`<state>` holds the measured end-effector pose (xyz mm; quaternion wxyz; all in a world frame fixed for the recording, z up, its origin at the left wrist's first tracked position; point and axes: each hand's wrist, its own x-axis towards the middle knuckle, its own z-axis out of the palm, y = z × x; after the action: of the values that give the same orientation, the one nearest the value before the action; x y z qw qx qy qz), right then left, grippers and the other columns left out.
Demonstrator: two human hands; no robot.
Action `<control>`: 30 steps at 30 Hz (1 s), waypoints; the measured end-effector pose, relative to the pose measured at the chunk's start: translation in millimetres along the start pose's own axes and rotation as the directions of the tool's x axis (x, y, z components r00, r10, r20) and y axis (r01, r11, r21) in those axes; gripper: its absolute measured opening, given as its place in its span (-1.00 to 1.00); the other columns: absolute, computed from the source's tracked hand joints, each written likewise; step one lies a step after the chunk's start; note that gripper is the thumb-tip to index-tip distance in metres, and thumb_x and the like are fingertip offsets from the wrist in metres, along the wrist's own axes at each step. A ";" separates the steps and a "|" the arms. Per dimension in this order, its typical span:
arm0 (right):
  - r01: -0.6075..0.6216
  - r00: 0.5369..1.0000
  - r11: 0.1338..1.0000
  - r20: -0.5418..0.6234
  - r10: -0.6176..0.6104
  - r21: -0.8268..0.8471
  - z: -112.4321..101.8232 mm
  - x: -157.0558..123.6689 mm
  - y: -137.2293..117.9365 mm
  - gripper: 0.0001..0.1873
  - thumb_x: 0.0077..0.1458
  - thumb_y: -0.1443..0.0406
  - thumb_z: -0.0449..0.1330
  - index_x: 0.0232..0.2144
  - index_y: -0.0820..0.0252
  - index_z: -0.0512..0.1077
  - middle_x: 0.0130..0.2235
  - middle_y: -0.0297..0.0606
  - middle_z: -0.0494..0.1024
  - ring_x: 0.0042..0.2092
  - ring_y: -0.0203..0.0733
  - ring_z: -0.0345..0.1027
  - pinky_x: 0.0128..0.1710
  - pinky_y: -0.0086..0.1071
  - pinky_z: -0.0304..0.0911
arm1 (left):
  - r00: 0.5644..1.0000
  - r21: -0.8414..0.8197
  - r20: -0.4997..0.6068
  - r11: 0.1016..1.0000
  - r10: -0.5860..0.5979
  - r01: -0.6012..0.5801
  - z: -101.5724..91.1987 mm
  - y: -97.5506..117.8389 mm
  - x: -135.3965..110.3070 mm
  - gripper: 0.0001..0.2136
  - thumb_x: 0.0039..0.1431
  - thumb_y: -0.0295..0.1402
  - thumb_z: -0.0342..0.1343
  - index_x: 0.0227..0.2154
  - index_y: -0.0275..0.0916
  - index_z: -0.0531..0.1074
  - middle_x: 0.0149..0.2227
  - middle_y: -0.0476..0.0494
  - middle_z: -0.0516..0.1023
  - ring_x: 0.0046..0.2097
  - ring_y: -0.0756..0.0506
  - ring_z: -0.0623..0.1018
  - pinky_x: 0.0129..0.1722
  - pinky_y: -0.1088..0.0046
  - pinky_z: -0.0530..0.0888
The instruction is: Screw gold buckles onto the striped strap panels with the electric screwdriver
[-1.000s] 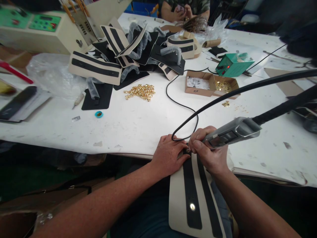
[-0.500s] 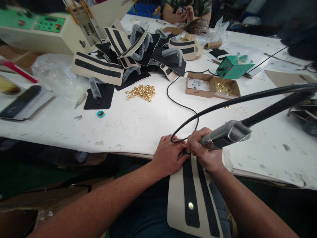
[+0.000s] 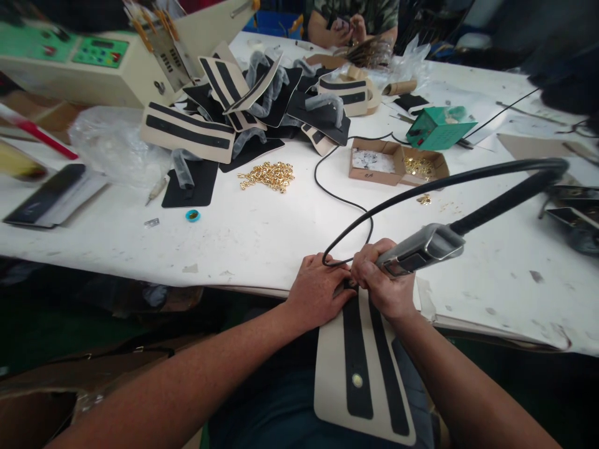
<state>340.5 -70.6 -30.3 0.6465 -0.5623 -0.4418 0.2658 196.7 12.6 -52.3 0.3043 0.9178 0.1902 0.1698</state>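
Note:
A cream panel with two black stripes (image 3: pixel 334 374) lies over the table's near edge and my lap, with a small metal stud on one stripe. My left hand (image 3: pixel 317 292) rests flat on its top end, fingers stretched out. My right hand (image 3: pixel 384 284) is wrapped round a grey handheld tool (image 3: pixel 418 249), whose tip points down at the panel's top, right beside my left fingertips. A thick black hose (image 3: pixel 496 206) runs from the tool off to the right.
The white table (image 3: pixel 262 234) carries a heap of striped panels (image 3: pixel 248 106), gold fittings (image 3: pixel 267 174), cardboard boxes (image 3: pixel 397 165), a green box (image 3: pixel 437 128), a black cable (image 3: pixel 344 202) and a beige machine (image 3: pixel 93 62). Another person (image 3: pixel 350 19) sits at the far side.
The tool and its hose have swung a little left and lower. The view has drifted slightly. Both hands stay on the panel's top end.

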 end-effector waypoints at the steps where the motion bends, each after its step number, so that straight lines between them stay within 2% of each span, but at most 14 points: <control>1: 0.009 1.000 1.000 -0.011 -0.009 -0.003 1.2 -0.3 -1.3 -0.69 0.19 0.11 0.31 -0.42 0.09 0.30 -0.51 -0.43 0.40 -0.50 -0.26 0.28 -0.46 -0.31 0.30 | 1.000 0.000 -0.006 1.000 0.005 -0.005 0.8 -0.2 -0.5 -0.86 0.29 -0.23 0.24 -0.13 -0.09 0.57 -0.06 -0.06 0.66 0.06 -0.23 0.51 0.09 0.13 0.35; 3: 0.009 1.000 1.000 -0.009 -0.010 -0.030 3.8 0.0 -5.8 -0.69 0.18 0.11 0.33 -0.42 0.11 0.33 -0.51 -0.41 0.42 -0.49 -0.26 0.29 -0.46 -0.33 0.29 | 1.000 0.013 -0.022 1.000 0.013 -0.013 2.7 -0.5 -1.3 -0.86 0.30 -0.25 0.23 -0.14 -0.11 0.56 -0.07 -0.07 0.67 0.06 -0.24 0.52 0.09 0.11 0.36; 6: -0.049 0.997 0.996 0.050 0.053 -0.072 6.8 4.0 -15.1 -0.65 0.12 0.08 0.39 -0.46 0.16 0.39 -0.53 -0.40 0.43 -0.49 -0.27 0.28 -0.49 -0.36 0.23 | 0.999 0.029 -0.047 0.999 0.016 -0.014 4.2 -0.4 -1.8 -0.83 0.26 -0.25 0.27 -0.13 -0.14 0.56 -0.09 -0.10 0.68 0.08 -0.28 0.52 0.06 0.10 0.38; 9: -0.105 0.986 0.994 0.127 0.107 -0.020 5.9 12.2 -24.4 -0.54 0.00 0.01 0.48 -0.53 0.19 0.39 -0.58 -0.40 0.40 -0.52 -0.28 0.27 -0.52 -0.39 0.18 | 0.999 0.032 -0.054 0.999 0.009 -0.007 3.0 0.9 -2.1 -0.76 0.19 -0.26 0.33 -0.10 -0.15 0.57 -0.11 -0.11 0.68 0.08 -0.29 0.53 0.05 0.10 0.41; 11: -0.091 0.982 0.995 0.169 0.082 0.046 2.5 19.0 -32.3 -0.51 0.00 -0.03 0.47 -0.53 0.19 0.39 -0.58 -0.41 0.38 -0.53 -0.29 0.24 -0.53 -0.39 0.16 | 0.998 0.044 -0.055 0.999 0.014 -0.012 1.9 2.0 -2.8 -0.77 0.17 -0.27 0.36 -0.13 -0.15 0.58 -0.10 -0.10 0.69 0.07 -0.27 0.54 0.06 0.09 0.40; 14: -0.021 0.992 0.999 0.123 0.015 0.042 -6.3 30.0 -50.2 -0.47 0.02 -0.14 0.42 -0.42 0.19 0.43 -0.52 -0.40 0.39 -0.51 -0.28 0.24 -0.52 -0.39 0.14 | 0.997 0.054 -0.069 0.998 0.026 -0.022 2.0 2.8 -4.2 -0.79 0.17 -0.27 0.37 -0.15 -0.14 0.60 -0.02 -0.07 0.69 0.06 -0.24 0.53 0.09 0.07 0.38; 16: 0.033 0.999 0.991 0.028 -0.030 -0.131 -15.4 36.6 -62.7 -0.42 0.05 -0.20 0.36 -0.30 0.18 0.45 -0.45 -0.37 0.42 -0.46 -0.25 0.26 -0.48 -0.38 0.15 | 0.996 0.049 -0.088 0.999 0.022 -0.018 3.4 2.4 -4.9 -0.78 0.16 -0.27 0.39 -0.14 -0.13 0.61 0.01 -0.08 0.69 0.08 -0.24 0.53 0.11 0.05 0.38; 18: 0.045 0.998 0.906 -0.025 -0.061 -0.422 -29.1 41.0 -68.5 -0.43 0.16 -0.22 0.25 -0.18 0.15 0.44 -0.40 -0.35 0.44 -0.41 -0.21 0.28 -0.43 -0.36 0.15 | 0.995 0.038 -0.100 0.999 0.030 -0.026 4.9 1.5 -4.9 -0.77 0.15 -0.27 0.39 -0.13 -0.14 0.62 0.02 -0.11 0.69 0.10 -0.26 0.54 0.15 0.02 0.37; 21: -0.035 0.999 0.611 -0.030 0.018 -0.791 -59.7 42.5 -55.3 -0.53 0.34 -0.11 0.08 -0.03 0.12 0.39 -0.30 -0.28 0.52 -0.34 -0.13 0.35 -0.38 -0.33 0.15 | 0.992 0.025 -0.100 0.997 0.073 -0.070 4.5 -0.1 -5.1 -0.78 0.19 -0.28 0.36 -0.11 -0.16 0.63 0.01 -0.15 0.71 0.11 -0.26 0.57 0.20 0.00 0.38; 23: -0.111 0.990 0.400 -0.069 0.119 -0.910 -84.1 41.2 -35.0 -0.57 0.38 -0.02 0.04 0.08 0.11 0.37 -0.14 -0.18 0.58 -0.25 -0.06 0.44 -0.33 -0.30 0.19 | 0.992 0.025 -0.084 0.995 0.098 -0.096 0.8 -1.1 -6.8 -0.78 0.25 -0.32 0.29 -0.06 -0.18 0.63 0.03 -0.17 0.70 0.11 -0.25 0.58 0.21 0.01 0.41; 25: -0.167 0.974 0.263 -0.117 0.195 -0.950 -107.1 39.1 -13.8 -0.56 0.38 0.04 0.04 0.17 0.09 0.36 0.00 -0.09 0.57 -0.15 0.01 0.49 -0.28 -0.27 0.24 | 0.991 0.025 -0.043 0.992 0.126 -0.125 -6.4 -2.7 -10.5 -0.72 0.30 -0.43 0.16 0.04 -0.20 0.59 0.09 -0.19 0.67 0.16 -0.22 0.56 0.23 0.04 0.44; 28: -0.201 0.958 0.208 -0.148 0.246 -0.957 -130.7 34.5 6.7 -0.52 0.36 0.07 0.07 0.22 0.08 0.38 0.05 -0.03 0.56 -0.09 0.11 0.51 -0.24 -0.20 0.29 | 0.981 0.013 0.088 0.985 0.173 -0.174 -22.4 -7.0 -17.2 -0.46 0.20 -0.61 0.02 0.24 -0.21 0.44 0.23 -0.21 0.55 0.26 -0.19 0.48 0.30 0.09 0.44; 30: -0.204 0.957 0.192 -0.154 0.245 -0.960 -135.9 28.2 10.2 -0.49 0.33 0.11 0.11 0.25 0.12 0.38 0.07 0.00 0.55 -0.01 0.18 0.48 -0.13 -0.12 0.33 | 0.962 0.009 0.193 0.980 0.195 -0.200 -33.7 -10.5 -20.6 -0.32 0.13 -0.65 -0.01 0.34 -0.18 0.31 0.32 -0.21 0.46 0.33 -0.18 0.42 0.36 0.07 0.40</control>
<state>473.6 -111.5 -29.4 0.1051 -0.8938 -0.4344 0.0354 161.8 27.8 -37.4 0.2896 0.9485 0.0701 0.1079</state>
